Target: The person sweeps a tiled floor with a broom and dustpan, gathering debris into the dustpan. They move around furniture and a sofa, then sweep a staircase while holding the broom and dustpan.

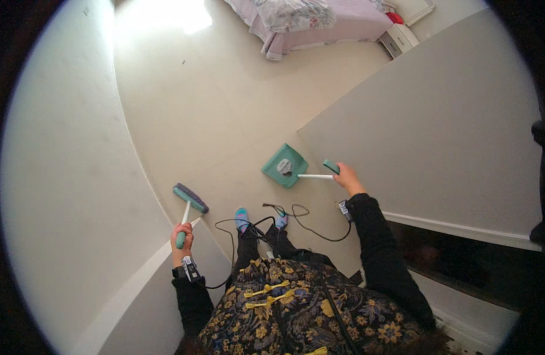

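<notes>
My left hand is wrapped round the handle of a broom. Its grip end is green, the pole white, and the head green with grey bristles, low by the left wall. A long-handled dustpan, green with a white pole, is to the right of centre, at or just above the floor. My right hand grips the green top end of its handle. A greyish patch shows on the pan; whether it is a label or dirt, I cannot tell. The broom and the dustpan are well apart.
Dark cables loop across my feet between my two wrists. A grey partition stands to the right, a white wall to the left. Farther off are a bed with pink covers and a white nightstand. A small dark speck lies on the floor.
</notes>
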Demonstrator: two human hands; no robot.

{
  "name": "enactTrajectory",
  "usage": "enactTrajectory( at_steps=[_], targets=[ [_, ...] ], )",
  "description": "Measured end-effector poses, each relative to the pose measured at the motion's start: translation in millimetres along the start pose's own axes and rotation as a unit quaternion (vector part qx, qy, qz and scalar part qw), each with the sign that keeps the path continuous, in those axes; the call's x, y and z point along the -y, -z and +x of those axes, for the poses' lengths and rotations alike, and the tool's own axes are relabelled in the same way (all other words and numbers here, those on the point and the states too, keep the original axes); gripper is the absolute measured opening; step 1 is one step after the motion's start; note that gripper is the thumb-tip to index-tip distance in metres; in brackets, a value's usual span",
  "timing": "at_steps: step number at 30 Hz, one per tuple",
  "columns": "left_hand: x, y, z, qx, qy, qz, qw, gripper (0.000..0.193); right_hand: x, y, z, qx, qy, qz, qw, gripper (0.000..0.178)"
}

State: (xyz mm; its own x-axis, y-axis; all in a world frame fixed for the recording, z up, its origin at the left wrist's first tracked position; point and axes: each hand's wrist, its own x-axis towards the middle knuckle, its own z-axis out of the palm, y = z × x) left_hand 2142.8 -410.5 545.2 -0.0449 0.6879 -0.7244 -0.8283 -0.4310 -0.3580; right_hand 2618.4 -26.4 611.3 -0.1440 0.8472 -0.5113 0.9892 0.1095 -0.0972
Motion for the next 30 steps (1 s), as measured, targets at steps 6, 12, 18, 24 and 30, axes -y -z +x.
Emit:
enactTrajectory(
  at_steps=[6,12,18,24,30],
  targets=[
    [-32,17,31,-0.073,-0.017,-0.044,0.996,0.01,7,2,3,0.064,-0.038,-0.076,0.994,0.035],
    [-35,-15,43,-0.019,0.094,-0.204,0.974,0.011,-9,0,12,0.138,-0.023,0.081,0.987,0.032],
    [84,-98,32,-0.051,0.165,-0.178,0.969,0.014,-69,-7,-29,0.036,-0.087,0.079,0.992,0.042],
    [198,-134,86,-0.172,0.253,0.124,0.944,0.011,-120,-23,-74,-0.063,-0.209,0.156,0.963,0.049],
    [279,-123,192,-0.211,0.295,0.407,0.838,0.011,-168,-38,-131,-0.043,-0.322,0.165,0.931,0.052]
  ],
)
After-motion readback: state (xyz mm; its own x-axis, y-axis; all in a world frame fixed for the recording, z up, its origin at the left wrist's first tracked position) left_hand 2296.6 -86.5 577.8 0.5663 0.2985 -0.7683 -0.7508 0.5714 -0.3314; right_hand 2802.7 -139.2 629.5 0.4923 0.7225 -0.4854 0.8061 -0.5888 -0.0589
